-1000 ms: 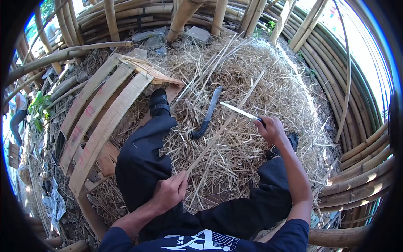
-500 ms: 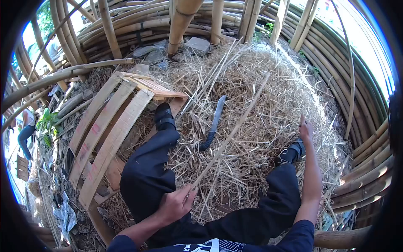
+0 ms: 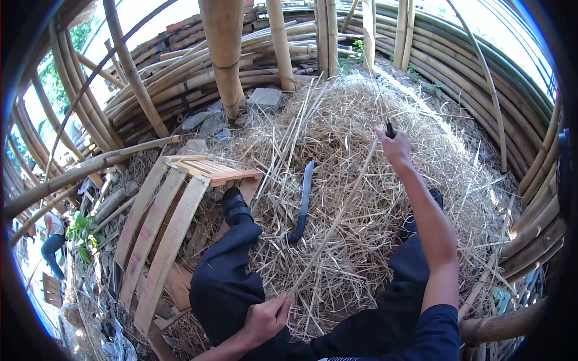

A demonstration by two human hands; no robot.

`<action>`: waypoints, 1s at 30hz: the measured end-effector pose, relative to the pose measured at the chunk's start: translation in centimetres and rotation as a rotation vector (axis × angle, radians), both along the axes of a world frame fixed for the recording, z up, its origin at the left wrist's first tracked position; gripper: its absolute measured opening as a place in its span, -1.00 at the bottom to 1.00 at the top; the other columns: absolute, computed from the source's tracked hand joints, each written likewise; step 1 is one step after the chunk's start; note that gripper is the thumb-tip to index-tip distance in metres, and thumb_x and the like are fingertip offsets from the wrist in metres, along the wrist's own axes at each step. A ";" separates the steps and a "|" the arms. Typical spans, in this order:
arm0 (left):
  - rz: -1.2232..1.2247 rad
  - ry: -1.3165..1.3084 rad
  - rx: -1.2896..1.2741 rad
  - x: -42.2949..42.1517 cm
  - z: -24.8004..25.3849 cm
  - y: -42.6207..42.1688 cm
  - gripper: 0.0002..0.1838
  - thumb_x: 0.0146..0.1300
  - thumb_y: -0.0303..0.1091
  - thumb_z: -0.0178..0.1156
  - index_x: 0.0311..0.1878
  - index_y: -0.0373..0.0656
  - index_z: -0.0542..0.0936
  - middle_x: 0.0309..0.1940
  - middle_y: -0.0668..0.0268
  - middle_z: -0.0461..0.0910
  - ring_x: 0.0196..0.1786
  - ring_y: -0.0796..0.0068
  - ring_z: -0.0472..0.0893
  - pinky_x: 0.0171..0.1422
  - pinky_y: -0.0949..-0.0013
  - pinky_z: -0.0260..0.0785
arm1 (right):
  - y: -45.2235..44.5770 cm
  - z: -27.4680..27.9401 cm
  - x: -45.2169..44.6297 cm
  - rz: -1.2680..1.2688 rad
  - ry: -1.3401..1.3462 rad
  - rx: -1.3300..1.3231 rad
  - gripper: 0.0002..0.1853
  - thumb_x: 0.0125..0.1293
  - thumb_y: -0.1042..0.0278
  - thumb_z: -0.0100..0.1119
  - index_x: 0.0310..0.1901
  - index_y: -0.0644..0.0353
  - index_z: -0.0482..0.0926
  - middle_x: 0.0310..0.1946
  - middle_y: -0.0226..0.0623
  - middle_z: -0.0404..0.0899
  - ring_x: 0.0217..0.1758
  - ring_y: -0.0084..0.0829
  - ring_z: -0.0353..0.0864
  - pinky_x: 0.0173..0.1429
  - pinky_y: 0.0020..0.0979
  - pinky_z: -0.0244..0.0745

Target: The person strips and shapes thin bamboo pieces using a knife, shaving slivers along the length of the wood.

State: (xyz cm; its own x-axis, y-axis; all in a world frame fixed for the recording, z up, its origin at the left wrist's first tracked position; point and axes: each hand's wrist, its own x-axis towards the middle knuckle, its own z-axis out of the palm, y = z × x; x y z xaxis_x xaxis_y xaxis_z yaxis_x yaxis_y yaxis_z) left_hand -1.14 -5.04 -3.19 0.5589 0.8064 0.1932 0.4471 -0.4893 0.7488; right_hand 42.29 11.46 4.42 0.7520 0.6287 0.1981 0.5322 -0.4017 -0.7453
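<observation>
My left hand (image 3: 268, 316) is closed around the near end of a long, thin bamboo strip (image 3: 337, 225), low over my lap. The strip slants up and away to the right, its far part close to my right hand (image 3: 397, 150). That hand is wrapped round the black handle of what looks like a knife (image 3: 391, 130); its thin blade is hard to make out against the straw. Between my feet, a machete (image 3: 306, 195) with a curved, dark wrapped handle lies on a heap of bamboo shavings (image 3: 355, 253), touched by neither hand.
A slatted wooden crate (image 3: 162, 231) leans beside my left leg. Upright bamboo posts (image 3: 223, 54) and stacked poles (image 3: 463, 78) surround the heap. Stones (image 3: 265, 97) sit at a post's foot. Another person (image 3: 53, 240) is at the far left.
My right hand has moved forward and left from beside my right foot to the strip's far part, with the black handle now showing. My left hand still holds the strip. The view has shifted.
</observation>
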 end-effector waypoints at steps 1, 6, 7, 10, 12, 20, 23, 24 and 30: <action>0.000 0.024 -0.001 0.0 0.2 0.0 -0.83 0.28 -0.43 0.19 -0.14 -0.32 0.58 -0.51 0.08 0.59 -0.53 0.24 0.62 -0.48 0.33 0.41 | 0.4 -1.0 0.6 -0.026 -0.050 0.045 -0.50 0.23 -0.09 0.19 -0.59 0.23 0.57 -0.60 -0.20 0.58 -0.51 -0.39 0.55 -0.29 -0.24 0.41; 0.017 0.117 0.033 -0.2 -0.5 0.1 -0.82 0.26 -0.42 0.20 -0.11 -0.30 0.60 -0.51 0.08 0.60 -0.50 0.18 0.64 -0.48 0.30 0.43 | 0.3 -2.1 1.5 -0.064 0.026 -0.045 -0.51 0.22 -0.13 0.18 -0.56 0.20 0.61 -0.59 -0.20 0.59 -0.49 -0.37 0.58 -0.27 -0.23 0.43; 0.013 0.125 0.031 -0.1 -0.7 0.2 -0.82 0.26 -0.42 0.20 -0.11 -0.30 0.60 -0.51 0.08 0.60 -0.50 0.18 0.64 -0.48 0.30 0.43 | 0.1 -2.4 1.6 -0.025 0.020 -0.049 -0.50 0.21 -0.14 0.19 -0.57 0.20 0.60 -0.60 -0.20 0.59 -0.50 -0.36 0.57 -0.27 -0.23 0.43; -0.013 0.111 0.140 0.2 -1.0 0.1 -0.77 0.26 -0.37 0.21 -0.11 -0.33 0.60 -0.59 0.13 0.59 -0.59 0.23 0.61 -0.57 0.27 0.43 | 0.2 -3.2 2.6 0.027 0.042 -0.033 -0.46 0.17 -0.18 0.22 -0.63 0.21 0.58 -0.62 -0.19 0.58 -0.53 -0.35 0.57 -0.28 -0.24 0.44; -0.020 0.115 0.151 0.2 -1.0 0.2 -0.77 0.26 -0.38 0.21 -0.11 -0.34 0.60 -0.59 0.14 0.59 -0.59 0.24 0.61 -0.57 0.27 0.43 | 0.7 -3.5 3.2 -0.011 0.106 -0.043 -0.49 0.17 -0.12 0.26 -0.64 0.22 0.57 -0.64 -0.22 0.55 -0.55 -0.40 0.55 -0.31 -0.28 0.43; -0.028 0.172 0.178 0.4 -1.0 0.0 -0.79 0.26 -0.38 0.20 -0.11 -0.30 0.60 -0.57 0.16 0.60 -0.57 0.23 0.62 -0.56 0.26 0.44 | 1.5 -6.1 5.3 0.078 0.186 -0.086 -0.61 0.17 0.03 0.33 -0.56 0.20 0.56 -0.63 -0.35 0.52 -0.63 -0.52 0.46 -0.47 -0.33 0.39; -0.018 0.198 0.153 0.6 -0.9 0.0 -0.79 0.27 -0.36 0.19 -0.12 -0.28 0.60 -0.57 0.16 0.60 -0.56 0.20 0.62 -0.55 0.24 0.44 | 0.4 -5.2 6.3 0.229 0.412 -0.081 -0.73 0.22 0.17 0.30 -0.38 0.20 0.52 -0.68 -0.47 0.40 -0.68 -0.60 0.34 -0.58 -0.44 0.26; -0.019 0.195 0.161 0.6 -0.9 0.0 -0.80 0.27 -0.35 0.19 -0.11 -0.27 0.60 -0.57 0.15 0.60 -0.56 0.18 0.62 -0.55 0.22 0.44 | 0.3 -5.5 7.5 0.323 0.491 -0.089 -0.76 0.24 0.22 0.28 -0.34 0.20 0.49 -0.70 -0.51 0.35 -0.70 -0.62 0.29 -0.62 -0.48 0.20; 0.023 0.241 0.164 0.2 -1.4 0.2 -0.78 0.28 -0.34 0.18 -0.10 -0.27 0.59 -0.58 0.13 0.60 -0.58 0.16 0.61 -0.57 0.20 0.43 | -0.7 -6.5 11.9 0.290 0.940 0.262 -0.76 0.30 0.20 0.19 -0.32 0.21 0.47 -0.76 -0.65 0.13 -0.78 -0.72 0.10 -0.68 -0.56 0.02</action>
